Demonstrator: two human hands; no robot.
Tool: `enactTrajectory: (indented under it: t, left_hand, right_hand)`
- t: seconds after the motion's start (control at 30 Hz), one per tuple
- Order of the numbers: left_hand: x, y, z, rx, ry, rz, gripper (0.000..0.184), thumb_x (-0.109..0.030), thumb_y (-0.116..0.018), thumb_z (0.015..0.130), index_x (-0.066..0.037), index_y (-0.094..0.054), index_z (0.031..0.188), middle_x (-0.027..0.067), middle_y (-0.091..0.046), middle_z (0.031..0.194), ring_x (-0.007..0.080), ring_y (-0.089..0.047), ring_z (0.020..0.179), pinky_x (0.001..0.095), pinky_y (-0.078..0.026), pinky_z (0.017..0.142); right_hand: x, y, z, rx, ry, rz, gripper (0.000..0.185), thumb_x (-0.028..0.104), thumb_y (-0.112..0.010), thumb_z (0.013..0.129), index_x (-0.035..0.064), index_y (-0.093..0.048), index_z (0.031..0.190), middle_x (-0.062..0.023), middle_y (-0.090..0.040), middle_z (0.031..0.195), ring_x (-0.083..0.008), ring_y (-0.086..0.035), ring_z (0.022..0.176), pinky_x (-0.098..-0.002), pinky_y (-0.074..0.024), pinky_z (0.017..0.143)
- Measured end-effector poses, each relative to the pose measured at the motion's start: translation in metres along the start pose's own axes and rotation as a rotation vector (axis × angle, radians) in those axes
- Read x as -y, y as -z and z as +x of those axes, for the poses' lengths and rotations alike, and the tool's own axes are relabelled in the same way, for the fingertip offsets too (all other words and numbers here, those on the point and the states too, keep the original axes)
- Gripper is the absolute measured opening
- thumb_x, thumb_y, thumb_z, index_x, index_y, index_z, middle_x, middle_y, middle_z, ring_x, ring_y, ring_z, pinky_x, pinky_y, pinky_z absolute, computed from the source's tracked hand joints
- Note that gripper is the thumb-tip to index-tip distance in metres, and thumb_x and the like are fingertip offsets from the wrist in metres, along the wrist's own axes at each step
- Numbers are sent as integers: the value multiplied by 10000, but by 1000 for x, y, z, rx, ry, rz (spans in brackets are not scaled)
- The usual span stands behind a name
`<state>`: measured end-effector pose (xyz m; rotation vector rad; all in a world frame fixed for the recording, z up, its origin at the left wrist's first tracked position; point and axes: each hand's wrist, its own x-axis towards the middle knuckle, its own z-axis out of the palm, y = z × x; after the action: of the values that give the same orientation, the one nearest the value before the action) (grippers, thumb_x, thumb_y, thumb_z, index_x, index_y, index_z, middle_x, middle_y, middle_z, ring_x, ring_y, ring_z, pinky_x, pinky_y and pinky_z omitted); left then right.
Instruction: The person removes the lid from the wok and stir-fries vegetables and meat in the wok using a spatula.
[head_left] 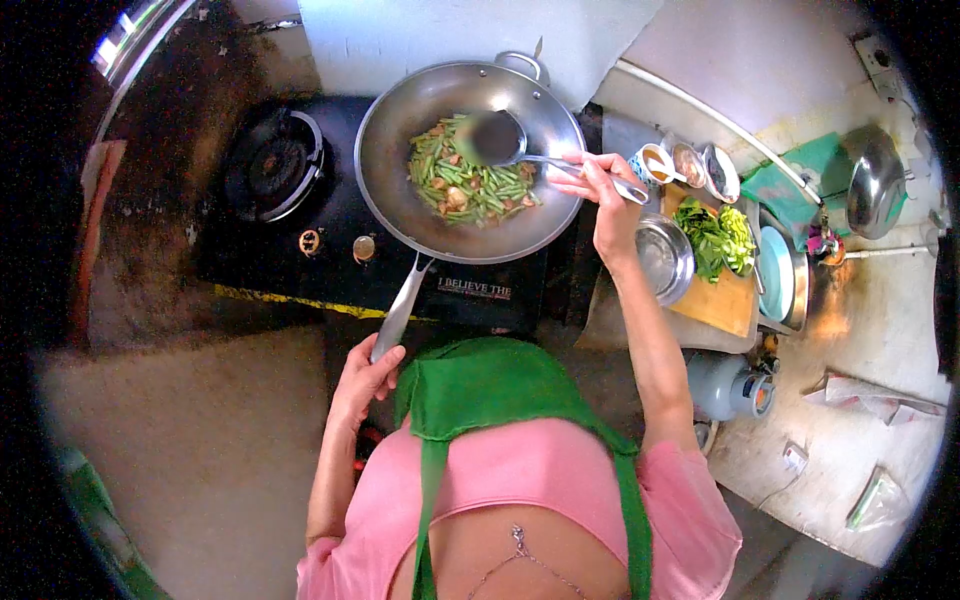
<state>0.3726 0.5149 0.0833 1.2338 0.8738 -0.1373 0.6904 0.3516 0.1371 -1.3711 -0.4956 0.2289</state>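
Ladle | handle inside right hand, fingers curled | touching beans: unclear

Kitchen: black gas stove with wok at upper centre; cutting board with greens, bowls at right; gas cylinder lower right.

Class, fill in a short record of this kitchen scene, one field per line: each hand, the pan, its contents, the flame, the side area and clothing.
Left hand: grips the long handle
Right hand: holds the ladle
Pan: on the black stove
Contents: cut green beans, small brown pieces
Flame: not visible
Person's right side: metal bowl, chopped greens, wooden board
Clothing: green apron, pink top
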Motion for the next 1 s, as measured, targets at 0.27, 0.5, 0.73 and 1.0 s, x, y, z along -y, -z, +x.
enactTrajectory:
  t: [0.27, 0.5, 0.73, 1.0]
  left_hand:
    - [-28, -18, -13, -466, -809, 759, 499, -102, -721, 721, -29, -502, 1164, 129, -550, 1090, 226, -552, 926, 315, -457, 794]
    - [-62, -157, 54, 642, -101, 12, 299, -227, -503, 927, 24, -535, 1087, 130, -624, 941, 183, -626, 781, 285, -506, 674]
    - [7, -327, 160, 665, 368, -165, 412, -289, -474, 935, 33, -394, 1180, 235, -574, 1022, 354, -632, 851, 439, -551, 719]
    - [18, -364, 168, 401, 291, -387, 298, -1, -385, 862, 149, -414, 1118, 271, -586, 999, 388, -640, 756, 452, -582, 665]
  right_hand:
    - [29, 40, -18, -84, -99, 168, 135, 129, -431, 895, 3, -464, 858, -287, -583, 1045, -378, -654, 819, -391, -576, 693]
    - [71, 87, -16, -3, -68, 190, 138, 130, -406, 897, 27, -435, 810, -281, -580, 1072, -402, -641, 857, -389, -567, 722]
    - [104, 108, -21, -48, -55, 136, 151, 127, -390, 901, 46, -428, 779, -254, -599, 1050, -358, -659, 833, -336, -562, 700]
    - [115, 120, -12, 6, -53, 130, 153, 118, -392, 895, 35, -440, 776, -272, -598, 1033, -362, -661, 818, -349, -564, 696]
